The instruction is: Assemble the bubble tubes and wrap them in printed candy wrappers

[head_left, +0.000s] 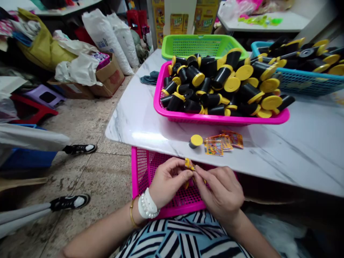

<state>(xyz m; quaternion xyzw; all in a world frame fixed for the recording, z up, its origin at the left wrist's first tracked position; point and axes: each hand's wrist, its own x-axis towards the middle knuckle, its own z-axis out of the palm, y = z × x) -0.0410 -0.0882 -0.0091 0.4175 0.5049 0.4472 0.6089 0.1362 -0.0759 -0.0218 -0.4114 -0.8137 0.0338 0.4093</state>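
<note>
Both my hands meet over a pink mesh basket (139, 168) at my lap. Between the thumb and fingers of my left hand (169, 179) is a small yellow-orange packet (189, 164). My right hand (221, 190) pinches at the packet's right edge, its fingertips touching it. Just beyond, on the white marbled table (129, 125), stands a black canister with a yellow lid (196, 141). Several orange packets (215, 147) lie flat to its right. Bits of yellow show below my fingers in the basket, too covered to make out.
A pink basket (177, 116) heaped with black, yellow-lidded canisters stands beyond the packets. Behind it is a green basket (172, 44); a blue basket (303, 84) of similar canisters is at right. A dark cloth (149, 78) lies near the left edge. Another person's feet (71, 201) show at left.
</note>
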